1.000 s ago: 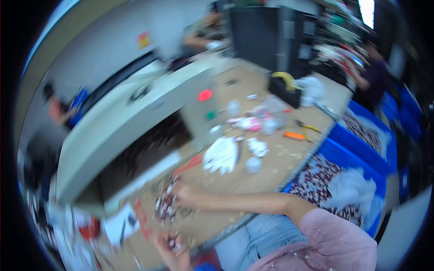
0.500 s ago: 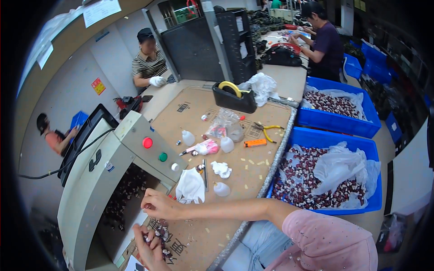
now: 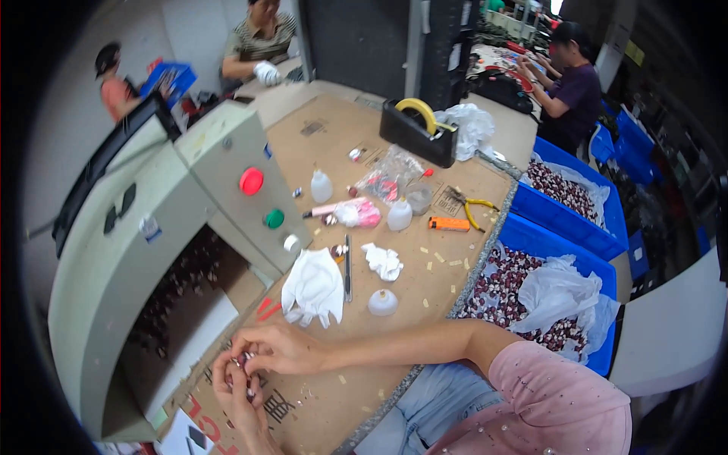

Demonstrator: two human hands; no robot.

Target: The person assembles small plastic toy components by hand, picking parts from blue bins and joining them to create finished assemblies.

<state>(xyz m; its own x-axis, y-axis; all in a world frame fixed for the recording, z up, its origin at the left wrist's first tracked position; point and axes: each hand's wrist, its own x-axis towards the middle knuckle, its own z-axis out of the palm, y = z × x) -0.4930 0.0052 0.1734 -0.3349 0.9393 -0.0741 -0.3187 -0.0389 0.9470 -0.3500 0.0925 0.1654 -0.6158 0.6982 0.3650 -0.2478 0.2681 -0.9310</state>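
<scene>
My left hand (image 3: 241, 394) is curled around small dark-red and white pieces (image 3: 244, 361), low over the cardboard-covered table (image 3: 341, 394). Against it, my right hand (image 3: 284, 349) has its fingers closed on the same pieces. Most of what lies between the fingers is hidden. Beside both hands stands a cream machine (image 3: 95, 250) with a red button (image 3: 251, 181) and a green button (image 3: 274, 218). Similar dark pieces (image 3: 171, 299) show in its shadowed opening. A white cloth glove (image 3: 312, 284) lies just beyond my right hand.
Past the glove are a metal rod (image 3: 348, 269), crumpled tissue (image 3: 382, 262), plastic bottles (image 3: 321, 186), an orange cutter (image 3: 449, 224), yellow-handled pliers (image 3: 476, 212) and a tape dispenser (image 3: 417, 133). Blue crates (image 3: 603, 273) of red-and-white pieces stand at the right. Other people work farther back.
My hands have come together, the right moving down to the left. The pieces that lay beside my left hand on the cardboard no longer show. The whole view has shifted.
</scene>
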